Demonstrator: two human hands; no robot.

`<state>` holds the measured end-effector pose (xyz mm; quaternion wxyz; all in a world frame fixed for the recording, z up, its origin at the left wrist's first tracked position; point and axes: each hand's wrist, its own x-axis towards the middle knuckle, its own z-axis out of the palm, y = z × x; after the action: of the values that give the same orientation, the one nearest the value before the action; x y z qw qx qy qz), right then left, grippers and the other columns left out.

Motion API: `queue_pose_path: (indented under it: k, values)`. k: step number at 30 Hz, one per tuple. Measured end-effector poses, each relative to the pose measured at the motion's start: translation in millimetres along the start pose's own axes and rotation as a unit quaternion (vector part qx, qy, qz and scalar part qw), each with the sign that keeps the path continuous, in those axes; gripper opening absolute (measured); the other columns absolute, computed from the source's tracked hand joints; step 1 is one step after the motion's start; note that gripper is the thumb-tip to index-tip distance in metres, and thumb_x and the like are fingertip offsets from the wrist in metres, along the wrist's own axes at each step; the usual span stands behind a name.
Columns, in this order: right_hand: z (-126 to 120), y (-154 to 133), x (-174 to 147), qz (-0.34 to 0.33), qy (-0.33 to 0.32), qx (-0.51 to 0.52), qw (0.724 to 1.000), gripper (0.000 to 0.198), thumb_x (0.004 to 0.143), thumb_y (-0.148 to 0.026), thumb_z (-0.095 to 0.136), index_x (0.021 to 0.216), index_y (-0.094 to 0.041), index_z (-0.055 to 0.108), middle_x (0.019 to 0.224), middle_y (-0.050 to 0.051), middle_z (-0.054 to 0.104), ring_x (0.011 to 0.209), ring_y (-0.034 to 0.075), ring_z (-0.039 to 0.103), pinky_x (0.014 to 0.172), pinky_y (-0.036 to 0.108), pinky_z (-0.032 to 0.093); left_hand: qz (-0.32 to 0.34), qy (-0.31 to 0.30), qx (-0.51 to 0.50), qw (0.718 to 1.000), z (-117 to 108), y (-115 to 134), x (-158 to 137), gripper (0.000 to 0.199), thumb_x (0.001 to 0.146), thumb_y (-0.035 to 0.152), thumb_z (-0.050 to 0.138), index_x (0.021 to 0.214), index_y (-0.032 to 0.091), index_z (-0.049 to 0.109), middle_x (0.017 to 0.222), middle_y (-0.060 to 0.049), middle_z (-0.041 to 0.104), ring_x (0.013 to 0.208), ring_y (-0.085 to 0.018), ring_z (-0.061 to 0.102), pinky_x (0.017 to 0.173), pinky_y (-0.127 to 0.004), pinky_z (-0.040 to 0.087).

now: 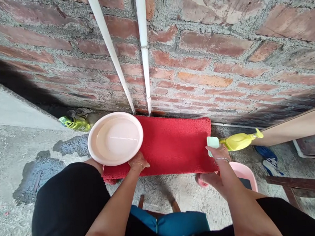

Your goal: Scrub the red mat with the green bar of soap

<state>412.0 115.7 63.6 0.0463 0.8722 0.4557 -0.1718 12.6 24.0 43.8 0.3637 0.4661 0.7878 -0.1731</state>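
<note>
Pale basin [92,142] by your left hand [139,161], mint block [213,142] clasped in your right hand [220,152]
The mint block's long axis runs toward the brick wall [214,40]; the pale basin sits on the red cloth [175,142], near-right rim at your left hand, whose grip I cannot tell.

Household washing corner, by my eye, roughly built: bare brick wall [211,44] and two white pipes [142,24], beyond both hands' fingers [147,165]; concrete floor [4,152], patchily wet, below; water basin [90,143], beside the left fingers.
</note>
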Motion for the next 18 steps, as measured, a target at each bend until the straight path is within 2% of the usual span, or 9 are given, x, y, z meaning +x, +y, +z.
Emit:
queue_pose_path:
  k: [3,8,11,14,18]
  values:
    - [13,-53,-23,-0.015,-0.028,0.036,0.999,0.068,0.069,-0.06,0.069,0.12,-0.018,0.056,0.112,0.018,0.066,0.103,0.032,0.064,0.084,0.042,0.049,-0.001,0.005,0.002,1.0,1,-1,1,0.063,0.048,0.042,0.085,0.101,0.016,0.063,0.114,-0.017,0.068,0.111,-0.035,0.061,0.086,-0.037,0.05]
    - [45,-165,-78,-0.199,-0.067,0.015,0.978,0.067,0.07,-0.054,0.07,0.125,-0.021,0.051,0.12,0.013,0.062,0.11,0.027,0.059,0.09,0.037,0.046,-0.006,0.022,0.008,1.0,5,-1,2,0.056,0.049,0.042,0.085,0.096,0.02,0.064,0.111,-0.015,0.07,0.103,-0.032,0.065,0.082,-0.037,0.051]
    - [58,-211,-102,-0.286,-0.086,-0.024,0.954,0.072,0.07,-0.051,0.071,0.131,-0.022,0.046,0.124,0.012,0.059,0.112,0.027,0.058,0.091,0.037,0.045,-0.007,0.026,0.013,1.0,7,-1,5,0.052,0.048,0.042,0.086,0.091,0.021,0.064,0.106,-0.014,0.071,0.098,-0.031,0.066,0.081,-0.037,0.052]
    - [59,-231,-107,-0.313,-0.106,-0.055,0.942,0.073,0.07,-0.049,0.072,0.132,-0.023,0.044,0.125,0.011,0.058,0.112,0.027,0.057,0.09,0.037,0.044,-0.002,0.036,0.018,0.999,9,-2,6,0.051,0.048,0.043,0.086,0.09,0.021,0.065,0.106,-0.014,0.071,0.098,-0.031,0.066,0.082,-0.038,0.052]
    - [46,-215,-83,-0.285,-0.099,-0.071,0.951,0.066,0.071,-0.051,0.071,0.127,-0.024,0.047,0.123,0.011,0.059,0.112,0.027,0.057,0.09,0.038,0.044,-0.009,0.025,0.016,1.0,5,-1,4,0.052,0.048,0.042,0.086,0.091,0.022,0.065,0.107,-0.013,0.071,0.099,-0.031,0.066,0.081,-0.038,0.052]
